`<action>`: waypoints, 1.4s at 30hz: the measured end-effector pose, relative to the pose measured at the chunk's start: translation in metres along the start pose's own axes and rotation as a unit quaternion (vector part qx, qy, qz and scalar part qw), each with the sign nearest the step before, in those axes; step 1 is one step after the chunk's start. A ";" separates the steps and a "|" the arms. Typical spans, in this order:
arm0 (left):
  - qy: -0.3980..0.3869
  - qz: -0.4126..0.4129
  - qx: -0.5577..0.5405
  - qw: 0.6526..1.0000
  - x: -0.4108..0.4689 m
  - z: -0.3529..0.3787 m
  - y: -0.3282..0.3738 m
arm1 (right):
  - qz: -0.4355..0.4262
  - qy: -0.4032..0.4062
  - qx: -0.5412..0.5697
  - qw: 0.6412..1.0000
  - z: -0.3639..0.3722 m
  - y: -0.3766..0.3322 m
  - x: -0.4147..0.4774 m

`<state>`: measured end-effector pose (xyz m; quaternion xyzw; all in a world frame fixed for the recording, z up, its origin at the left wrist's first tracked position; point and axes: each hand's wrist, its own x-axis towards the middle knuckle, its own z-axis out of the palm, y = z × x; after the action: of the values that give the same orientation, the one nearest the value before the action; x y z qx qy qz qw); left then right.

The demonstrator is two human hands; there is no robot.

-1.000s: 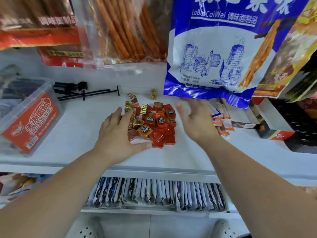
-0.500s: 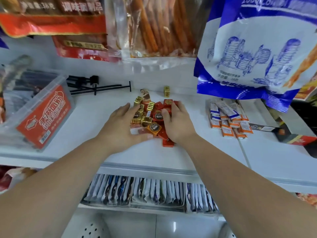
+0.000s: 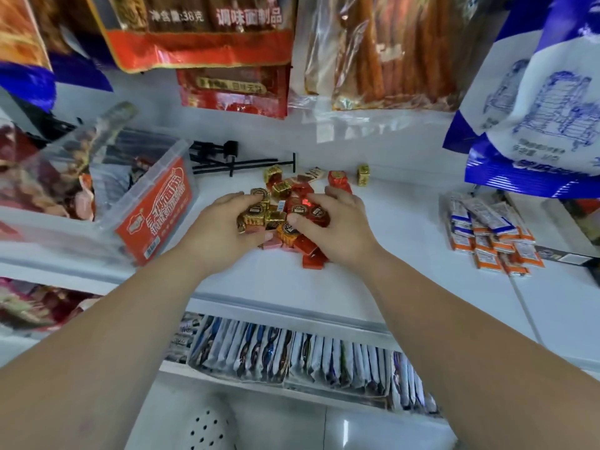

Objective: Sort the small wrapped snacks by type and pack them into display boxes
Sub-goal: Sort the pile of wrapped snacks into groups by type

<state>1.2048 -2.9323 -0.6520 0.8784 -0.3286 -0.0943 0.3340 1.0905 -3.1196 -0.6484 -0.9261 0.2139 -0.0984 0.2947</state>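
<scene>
Two hands grip the mixed heap just right of the clear box (image 3: 152,209) on the shelf (image 3: 406,241), the left hand (image 3: 220,228) with fingers curled round gold-wrapped snacks (image 3: 259,211) and the right hand (image 3: 344,232) round red-wrapped snacks (image 3: 313,213), so part the colours with low, gentle pulls, then fetch the stray gold piece (image 3: 363,174) farther right of that box.

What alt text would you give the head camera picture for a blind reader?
A person's left hand and right hand curl round a pile of wrapped snacks, gold and red, on a white shelf. Orange and blue sachets lie to the right, a clear plastic box to the left; snack bags hang above.
</scene>
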 end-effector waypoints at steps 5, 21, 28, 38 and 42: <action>0.042 0.008 0.021 0.999 -0.004 -0.008 0.005 | -0.091 -0.017 -0.096 0.991 -0.007 -0.010 -0.007; 0.066 0.039 0.124 0.989 0.001 -0.002 0.019 | -0.107 0.044 -0.037 0.993 0.000 -0.017 0.004; 0.042 0.034 0.152 0.987 0.005 0.003 0.030 | -0.067 0.054 0.096 0.992 -0.021 -0.008 0.005; 0.067 0.022 0.162 0.984 0.006 0.009 0.037 | 0.050 0.166 -0.017 0.985 -0.058 0.082 -0.016; 0.085 0.018 0.172 0.981 0.004 0.010 0.040 | 0.054 0.199 -0.079 0.975 -0.051 0.090 -0.019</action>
<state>1.1838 -2.9625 -0.6331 0.9214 -0.3263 0.0445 0.2064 1.0272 -3.2029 -0.6617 -0.8955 0.3250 -0.2473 0.1768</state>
